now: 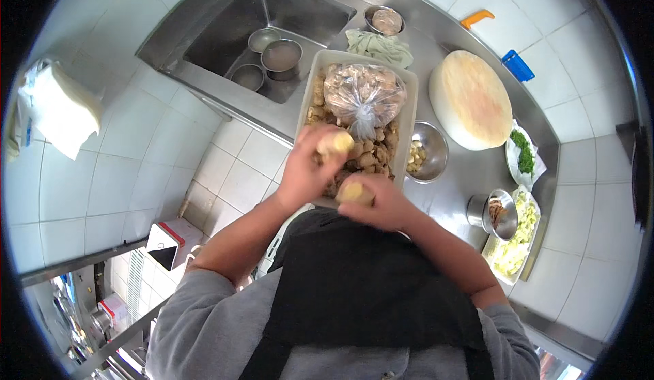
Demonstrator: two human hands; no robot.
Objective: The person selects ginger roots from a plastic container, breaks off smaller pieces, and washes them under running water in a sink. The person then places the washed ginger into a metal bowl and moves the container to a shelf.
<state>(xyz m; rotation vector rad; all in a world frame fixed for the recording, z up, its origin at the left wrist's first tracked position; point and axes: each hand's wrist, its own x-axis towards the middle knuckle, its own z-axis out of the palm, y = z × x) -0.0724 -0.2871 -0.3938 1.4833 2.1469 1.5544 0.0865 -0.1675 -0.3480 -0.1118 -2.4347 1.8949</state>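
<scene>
My left hand (306,168) is closed around a pale yellow piece of root, seemingly ginger (337,142), above the left side of a plastic tub (412,124). Lower and to the right, my right hand (378,203) grips another piece of ginger (356,194) at the tub's near end. Both hands are slightly blurred. Knobbly brown ginger (367,159) fills the tub, and a tied clear plastic bag (364,91) of brownish pieces lies on top at the far end. Right beside the tub, a steel bowl (434,152) holds peeled pale cloves or pieces (416,156).
At the upper left is a sink (225,32) with several metal bowls (281,59). Behind the tub lie a green cloth (380,47) and a bowl (377,18). A thick round chopping block (475,101), a plate of herbs (522,152) and a tray of chopped vegetables (516,242) stand at the right.
</scene>
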